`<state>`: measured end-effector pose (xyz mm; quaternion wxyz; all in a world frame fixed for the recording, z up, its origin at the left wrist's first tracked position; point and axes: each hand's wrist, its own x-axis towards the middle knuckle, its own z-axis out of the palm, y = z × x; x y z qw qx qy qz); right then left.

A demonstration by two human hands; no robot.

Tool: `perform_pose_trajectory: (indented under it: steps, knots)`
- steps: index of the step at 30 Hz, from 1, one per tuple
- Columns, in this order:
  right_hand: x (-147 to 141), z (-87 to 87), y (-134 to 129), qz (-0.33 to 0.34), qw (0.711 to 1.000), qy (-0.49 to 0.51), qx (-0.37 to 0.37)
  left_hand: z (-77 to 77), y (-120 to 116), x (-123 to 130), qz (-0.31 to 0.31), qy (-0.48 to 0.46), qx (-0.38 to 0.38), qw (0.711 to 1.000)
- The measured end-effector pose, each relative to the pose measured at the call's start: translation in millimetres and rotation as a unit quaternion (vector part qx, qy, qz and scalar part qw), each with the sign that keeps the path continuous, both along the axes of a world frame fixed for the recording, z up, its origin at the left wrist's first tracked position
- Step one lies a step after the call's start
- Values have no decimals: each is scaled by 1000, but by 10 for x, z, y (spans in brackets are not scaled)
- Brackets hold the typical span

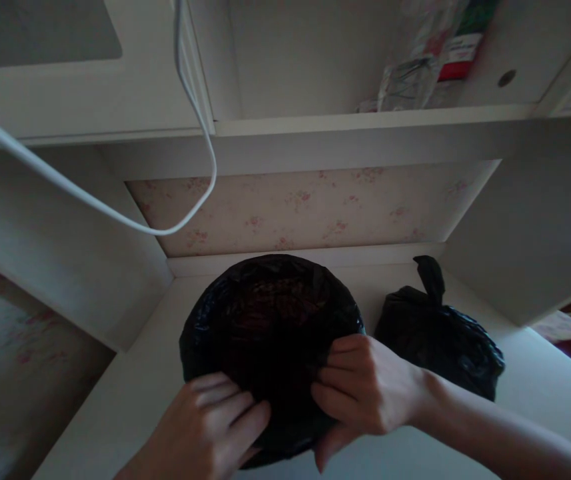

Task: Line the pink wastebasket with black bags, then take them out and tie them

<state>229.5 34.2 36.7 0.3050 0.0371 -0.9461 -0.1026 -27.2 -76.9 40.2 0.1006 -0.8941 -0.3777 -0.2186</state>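
A round bin lined with a black garbage bag (275, 267) stands on the white surface in front of me, its mouth facing up. The bag is folded over the rim, and its inside is dark. At the near left of the rim, my left hand (215, 420) has its fingers curled over the edge of the bag. My right hand (355, 387) grips the bag's edge at the near right, fingers inside and thumb outside. Just right of the bin sits a knotted black garbage bag (440, 340), apart from my right hand.
A white shelf (365, 123) runs across above the bin, with a clear plastic container (410, 80) and a red-and-green labelled item (465, 50) on it. A white cable (115, 217) hangs in a loop at upper left. Side panels flank the white surface (145, 400).
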Motion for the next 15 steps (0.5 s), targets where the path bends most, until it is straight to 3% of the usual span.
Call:
perform_pose_trajectory:
  steps: [5,8,11,15]
  knots:
    - [106,27,105,-27,1000,4,-1,208,125,-307,-16,17,-42,999]
    - [128,2,152,-38,999,-5,-3,264,98,-200,-5,-8,7,1000]
    - [87,-38,150,-31,999,13,5,150,29,124,-12,-50,104,993]
    - [-3,-45,107,-32,999,28,6,-105,-12,506,65,-90,158,981]
